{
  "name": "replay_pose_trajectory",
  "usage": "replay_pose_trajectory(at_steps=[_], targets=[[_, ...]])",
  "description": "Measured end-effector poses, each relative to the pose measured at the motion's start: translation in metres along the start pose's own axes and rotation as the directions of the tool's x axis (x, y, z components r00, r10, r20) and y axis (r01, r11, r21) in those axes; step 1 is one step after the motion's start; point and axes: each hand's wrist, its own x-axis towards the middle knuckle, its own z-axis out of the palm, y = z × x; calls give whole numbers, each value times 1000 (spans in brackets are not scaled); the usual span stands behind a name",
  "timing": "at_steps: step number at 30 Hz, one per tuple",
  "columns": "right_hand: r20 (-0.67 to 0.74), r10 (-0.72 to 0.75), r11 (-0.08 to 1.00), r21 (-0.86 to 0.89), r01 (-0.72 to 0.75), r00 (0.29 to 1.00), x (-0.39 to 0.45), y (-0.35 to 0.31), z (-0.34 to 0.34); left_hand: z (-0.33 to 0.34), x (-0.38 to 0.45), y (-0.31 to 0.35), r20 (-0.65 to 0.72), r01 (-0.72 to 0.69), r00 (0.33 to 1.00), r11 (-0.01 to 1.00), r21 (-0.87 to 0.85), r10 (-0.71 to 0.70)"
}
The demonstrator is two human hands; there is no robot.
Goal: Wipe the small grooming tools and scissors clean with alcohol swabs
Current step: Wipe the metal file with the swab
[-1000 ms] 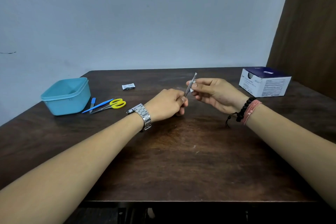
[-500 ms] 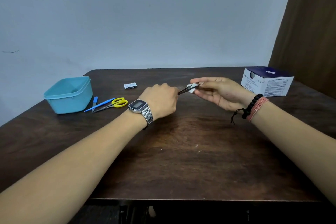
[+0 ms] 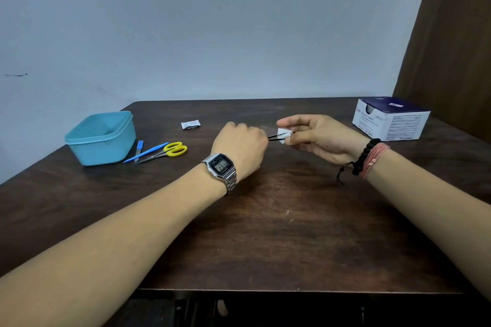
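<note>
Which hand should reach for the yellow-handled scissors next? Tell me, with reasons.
Left. The left hand is nearer the yellow-handled scissors, which lie on its side beside the teal plastic tub. The right hand pinches the white alcohol swab, so it stays ready to wipe.

Bare dark wooden table [image 3: 292,233] lies open between the two forearms and toward the near edge, while a teal tub [image 3: 102,138], yellow-handled scissors [image 3: 170,151] and blue tools [image 3: 144,152] crowd the left and a swab box [image 3: 390,121] blocks the far right corner.
</note>
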Motion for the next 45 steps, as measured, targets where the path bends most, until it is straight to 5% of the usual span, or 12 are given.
replay_pose_trajectory(at_steps=[12, 20, 33, 40, 45], targets=[[-160, -191, 956, -252, 147, 968, 0, 1, -2, 1, 0, 2, -24, 9, 1000, 1000, -19, -10], [-98, -335, 769, -603, 212, 937, 0, 4, -2, 0, -1, 7, -23, -37, 999, 997, -74, 36], [-35, -313, 767, -598, 231, 949, 0, 5, 6, 1, -1, 5, -14, -81, 997, 992, -96, 81], [-87, -350, 783, -574, 240, 933, 0, 0, -1, 9, 4, -13, -12, 5, 1000, 985, -174, -7], [-57, -308, 790, -572, 221, 950, 1, 8, 5, 17, 6, -7, -38, 17, 999, 898, -441, -38]])
